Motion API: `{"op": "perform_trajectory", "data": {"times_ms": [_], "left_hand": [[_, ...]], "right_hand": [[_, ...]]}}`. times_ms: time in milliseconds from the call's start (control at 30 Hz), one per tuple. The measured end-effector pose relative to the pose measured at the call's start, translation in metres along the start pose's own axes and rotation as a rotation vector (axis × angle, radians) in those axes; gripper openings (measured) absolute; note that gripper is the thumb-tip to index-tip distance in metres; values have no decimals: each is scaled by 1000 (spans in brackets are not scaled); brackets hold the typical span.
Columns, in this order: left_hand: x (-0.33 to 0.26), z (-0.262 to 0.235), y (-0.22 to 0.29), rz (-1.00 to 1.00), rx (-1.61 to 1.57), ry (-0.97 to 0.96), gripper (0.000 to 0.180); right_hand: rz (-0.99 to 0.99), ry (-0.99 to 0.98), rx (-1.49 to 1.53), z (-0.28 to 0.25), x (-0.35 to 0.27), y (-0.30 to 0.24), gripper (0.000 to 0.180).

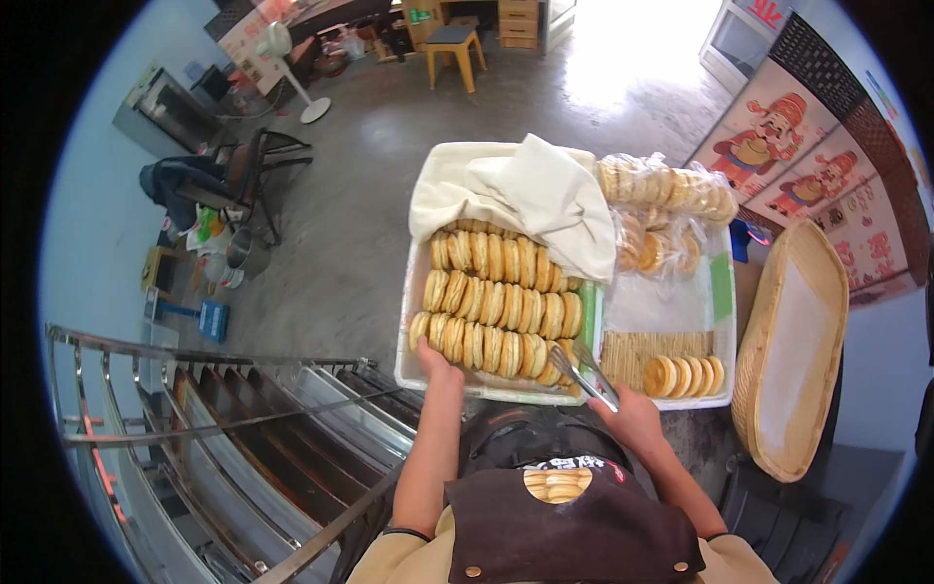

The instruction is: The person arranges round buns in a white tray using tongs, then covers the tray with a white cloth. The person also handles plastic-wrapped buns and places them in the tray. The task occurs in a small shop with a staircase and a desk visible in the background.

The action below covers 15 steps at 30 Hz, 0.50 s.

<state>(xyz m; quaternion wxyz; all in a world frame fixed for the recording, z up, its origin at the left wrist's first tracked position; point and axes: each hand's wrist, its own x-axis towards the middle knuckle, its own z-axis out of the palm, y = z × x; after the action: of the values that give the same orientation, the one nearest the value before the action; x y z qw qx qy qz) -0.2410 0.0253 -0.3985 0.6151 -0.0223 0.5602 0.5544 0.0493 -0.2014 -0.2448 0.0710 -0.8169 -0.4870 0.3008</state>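
My left hand (438, 364) is at the left end of the nearest row of round flatbreads (482, 344), a finger stretched up against the end piece; the other fingers are partly hidden. Metal tongs (595, 383) are gripped in my right hand (632, 417). Their tips reach the right end of that same row; whether they pinch a flatbread I cannot tell. Several rows of golden flatbreads stand on edge in a white box (413, 375), its far part covered by a cream cloth (540, 200).
A second white box (721, 346) to the right holds bagged flatbreads (662, 190) and a short loose row (683, 377) near a slatted mat (647, 348). Further right stands an oval wicker basket (793, 350). Metal racking (263, 428) is at lower left. A stool (454, 47) stands far off.
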Motion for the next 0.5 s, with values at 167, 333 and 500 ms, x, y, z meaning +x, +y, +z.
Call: {"op": "perform_trajectory", "data": {"times_ms": [167, 333, 500], "left_hand": [[-7, -2, 5, -42, 52, -123, 66], [-25, -28, 20, -139, 42, 15, 57], [-61, -54, 16, 210, 314, -187, 49]], "right_hand": [[54, 79, 1, -16, -16, 15, 61], [363, 145, -143, -84, -41, 79, 63], [398, 60, -265, -106, -45, 122, 64]]}}
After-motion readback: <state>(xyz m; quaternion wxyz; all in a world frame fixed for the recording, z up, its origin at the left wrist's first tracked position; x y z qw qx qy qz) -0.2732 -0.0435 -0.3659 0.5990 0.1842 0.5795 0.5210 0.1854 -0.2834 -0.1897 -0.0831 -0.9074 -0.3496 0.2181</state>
